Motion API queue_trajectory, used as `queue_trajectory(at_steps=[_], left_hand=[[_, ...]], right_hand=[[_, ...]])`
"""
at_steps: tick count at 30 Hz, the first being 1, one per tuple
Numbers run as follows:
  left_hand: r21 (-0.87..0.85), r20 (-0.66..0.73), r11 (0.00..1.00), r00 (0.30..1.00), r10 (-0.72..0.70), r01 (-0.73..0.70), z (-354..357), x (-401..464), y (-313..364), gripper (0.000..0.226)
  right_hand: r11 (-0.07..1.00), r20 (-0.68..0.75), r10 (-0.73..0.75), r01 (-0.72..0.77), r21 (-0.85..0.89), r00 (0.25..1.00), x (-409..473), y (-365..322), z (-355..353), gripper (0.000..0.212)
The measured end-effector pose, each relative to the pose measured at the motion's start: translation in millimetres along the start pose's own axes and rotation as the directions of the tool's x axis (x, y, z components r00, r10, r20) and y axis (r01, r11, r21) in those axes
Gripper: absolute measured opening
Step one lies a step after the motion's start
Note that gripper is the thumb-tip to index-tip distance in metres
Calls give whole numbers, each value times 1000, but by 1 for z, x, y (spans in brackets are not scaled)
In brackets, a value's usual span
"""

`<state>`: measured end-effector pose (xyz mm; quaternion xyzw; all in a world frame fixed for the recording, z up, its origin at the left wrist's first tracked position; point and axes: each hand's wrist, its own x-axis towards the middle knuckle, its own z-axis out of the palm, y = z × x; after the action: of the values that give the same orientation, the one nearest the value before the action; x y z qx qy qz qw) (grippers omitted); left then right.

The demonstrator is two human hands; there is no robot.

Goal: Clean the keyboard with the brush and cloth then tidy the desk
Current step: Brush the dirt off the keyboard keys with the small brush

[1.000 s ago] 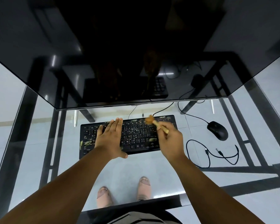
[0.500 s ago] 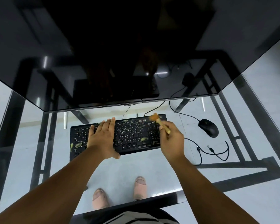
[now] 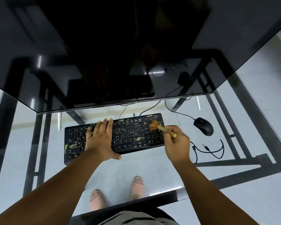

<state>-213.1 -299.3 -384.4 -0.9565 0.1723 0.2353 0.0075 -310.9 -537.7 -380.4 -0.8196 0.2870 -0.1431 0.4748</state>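
Note:
A black keyboard (image 3: 131, 135) lies on the glass desk (image 3: 136, 168) in front of me, with yellowish smears on several keys. My left hand (image 3: 101, 140) rests flat on its left-middle part, fingers straight and pointing away. My right hand (image 3: 177, 143) grips a small wooden-handled brush (image 3: 159, 126). The brush's brown bristles touch the keyboard's upper right corner, near the number pad. No cloth shows in this view.
A large dark monitor (image 3: 136, 54) overhangs the back of the desk. A black mouse (image 3: 203, 126) sits right of the keyboard, with loose black cables (image 3: 209, 150) coiled nearer me. My feet and the desk's black frame show through the glass.
My right hand has carried the brush from the keyboard's upper middle rightward to its upper right corner. My left hand stays flat on the keys.

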Motion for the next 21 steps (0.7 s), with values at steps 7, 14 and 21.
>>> queue_trajectory(at_steps=[7,14,21], left_hand=[[-18,-33,1000,999,3,-3,3,0,0,150],[-57,-74,998,997,-9,4,8,-3,-3,149],[-121,-127,993,991,-32,16,12,-11,-16,146]], right_hand=[[999,12,-32,32,-27,999,-5,5,-1,17],[994,145,-44,28,109,988,-6,-5,12,13],[984,102,-88,71,162,991,-16,-18,31,15]])
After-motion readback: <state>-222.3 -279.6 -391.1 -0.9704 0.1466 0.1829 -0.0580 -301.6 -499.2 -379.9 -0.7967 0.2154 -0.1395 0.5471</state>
